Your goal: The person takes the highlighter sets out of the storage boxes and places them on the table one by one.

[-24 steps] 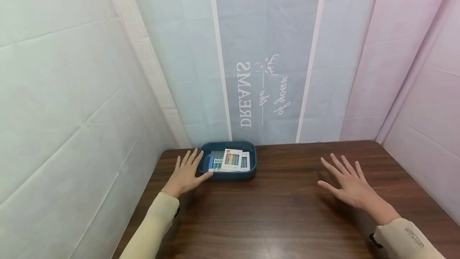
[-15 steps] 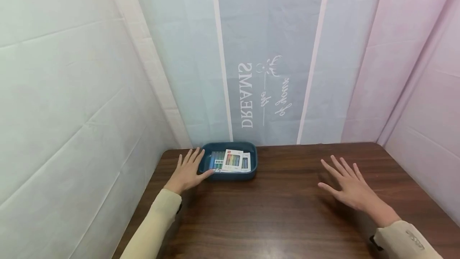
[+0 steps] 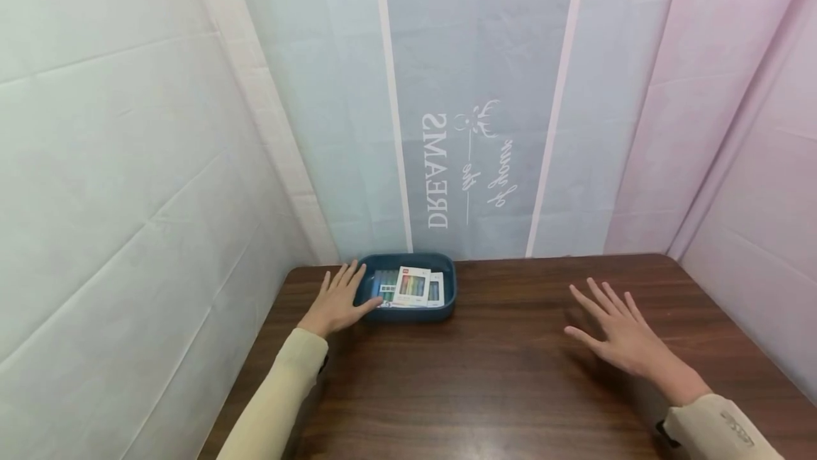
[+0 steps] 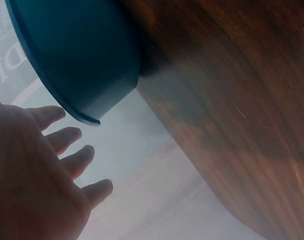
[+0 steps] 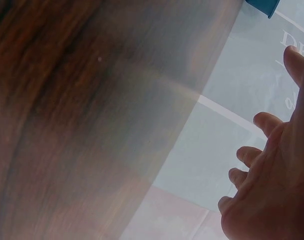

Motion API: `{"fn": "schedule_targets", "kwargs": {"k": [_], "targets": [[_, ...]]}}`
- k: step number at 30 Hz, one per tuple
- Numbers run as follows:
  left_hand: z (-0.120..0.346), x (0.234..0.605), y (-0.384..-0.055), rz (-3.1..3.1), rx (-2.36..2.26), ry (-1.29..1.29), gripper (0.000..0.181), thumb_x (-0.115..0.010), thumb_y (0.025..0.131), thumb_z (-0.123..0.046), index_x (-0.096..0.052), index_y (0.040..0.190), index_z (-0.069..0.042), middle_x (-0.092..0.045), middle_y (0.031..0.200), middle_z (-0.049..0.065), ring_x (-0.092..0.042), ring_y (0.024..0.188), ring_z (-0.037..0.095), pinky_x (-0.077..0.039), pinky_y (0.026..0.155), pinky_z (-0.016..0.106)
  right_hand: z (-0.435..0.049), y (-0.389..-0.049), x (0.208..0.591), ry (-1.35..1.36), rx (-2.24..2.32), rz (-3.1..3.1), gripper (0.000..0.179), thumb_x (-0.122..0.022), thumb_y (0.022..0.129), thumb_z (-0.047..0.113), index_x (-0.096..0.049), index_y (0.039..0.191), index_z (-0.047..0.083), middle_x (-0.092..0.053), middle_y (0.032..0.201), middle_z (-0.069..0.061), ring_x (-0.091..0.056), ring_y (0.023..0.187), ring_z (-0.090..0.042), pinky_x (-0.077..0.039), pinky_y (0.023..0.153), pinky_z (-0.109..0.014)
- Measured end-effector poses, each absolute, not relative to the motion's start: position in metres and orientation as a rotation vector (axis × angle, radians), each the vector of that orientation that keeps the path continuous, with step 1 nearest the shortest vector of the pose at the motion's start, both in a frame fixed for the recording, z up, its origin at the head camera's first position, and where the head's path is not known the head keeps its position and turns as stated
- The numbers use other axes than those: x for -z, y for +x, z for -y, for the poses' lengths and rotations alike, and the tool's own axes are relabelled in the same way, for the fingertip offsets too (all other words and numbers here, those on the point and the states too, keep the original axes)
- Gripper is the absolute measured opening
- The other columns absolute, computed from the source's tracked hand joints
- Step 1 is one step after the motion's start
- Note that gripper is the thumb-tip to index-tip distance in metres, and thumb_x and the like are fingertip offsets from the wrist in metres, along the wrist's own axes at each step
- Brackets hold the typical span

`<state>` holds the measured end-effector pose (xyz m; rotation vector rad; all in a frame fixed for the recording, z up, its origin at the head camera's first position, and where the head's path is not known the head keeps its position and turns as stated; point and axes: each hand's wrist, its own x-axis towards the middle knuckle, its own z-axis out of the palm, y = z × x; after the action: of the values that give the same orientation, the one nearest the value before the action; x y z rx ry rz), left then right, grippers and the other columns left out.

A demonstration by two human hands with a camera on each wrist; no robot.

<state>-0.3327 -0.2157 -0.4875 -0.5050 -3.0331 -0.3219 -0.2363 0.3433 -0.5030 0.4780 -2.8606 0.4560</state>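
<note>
A dark teal plastic basket (image 3: 408, 315) stands at the back left of the table, its side filling the top of the left wrist view. Inside lie white boxes with coloured sticks showing, one box (image 3: 412, 286) leaning over a second box (image 3: 436, 290), and a blue-green pack (image 3: 385, 285) at the left. My left hand (image 3: 335, 304) is spread at the basket's left end, fingers straight, thumb overlapping the near left corner in the head view. Far to the right, my right hand (image 3: 622, 336) hovers over the table with its fingers spread, holding nothing.
The brown wood-grain table (image 3: 485, 382) ends at a back edge against a hanging cloth (image 3: 479, 56) with mirrored lettering. Pale cloth walls (image 3: 128, 233) close in on the left and right sides.
My left hand has shifted slightly right and farther over the basket's left end. The basket and its boxes stay put, and my right hand is nearly still.
</note>
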Motion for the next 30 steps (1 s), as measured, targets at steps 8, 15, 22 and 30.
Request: {"fn": "schedule_targets", "kwargs": {"k": [8,15,22,30], "targets": [[0.213,0.487,-0.337,3.001,0.359,-0.509,0.099,-0.045,0.091,-0.076,-0.018,0.161,-0.011,-0.015,0.167,0.011,-0.014,0.154,0.031,-0.006,0.122,0.058,-0.344,-0.236,0.506,0.509,-0.455,2.850,0.080,-0.057,0.098,0.054,-0.018,0.162,0.025,-0.008,0.166,-0.020,0.001,0.153,-0.040,0.018,0.119,-0.052],[0.212,0.493,-0.342,3.019,0.335,-0.511,0.099,-0.045,0.093,-0.073,-0.017,0.160,-0.007,-0.014,0.167,0.014,-0.014,0.154,0.030,-0.006,0.123,0.055,-0.344,-0.236,0.507,0.506,-0.456,2.862,0.080,-0.057,0.098,0.055,-0.018,0.162,0.026,-0.008,0.167,-0.019,0.002,0.154,-0.037,0.020,0.119,-0.049],[0.215,0.499,-0.347,3.044,0.359,-0.513,0.103,-0.042,0.092,-0.075,-0.014,0.160,-0.003,-0.011,0.167,0.016,-0.011,0.154,0.030,-0.009,0.123,0.055,-0.343,-0.235,0.506,0.500,-0.454,2.864,0.080,-0.056,0.098,0.055,-0.017,0.162,0.027,-0.007,0.167,-0.019,0.003,0.153,-0.038,0.020,0.118,-0.050],[0.214,0.504,-0.352,3.075,0.373,-0.513,0.105,-0.042,0.092,-0.076,-0.008,0.160,-0.004,-0.005,0.168,0.014,-0.006,0.155,0.027,-0.008,0.124,0.050,-0.344,-0.235,0.506,0.494,-0.460,2.856,0.079,-0.057,0.098,0.055,-0.019,0.162,0.027,-0.008,0.167,-0.018,0.005,0.154,-0.035,0.019,0.119,-0.048]]}}
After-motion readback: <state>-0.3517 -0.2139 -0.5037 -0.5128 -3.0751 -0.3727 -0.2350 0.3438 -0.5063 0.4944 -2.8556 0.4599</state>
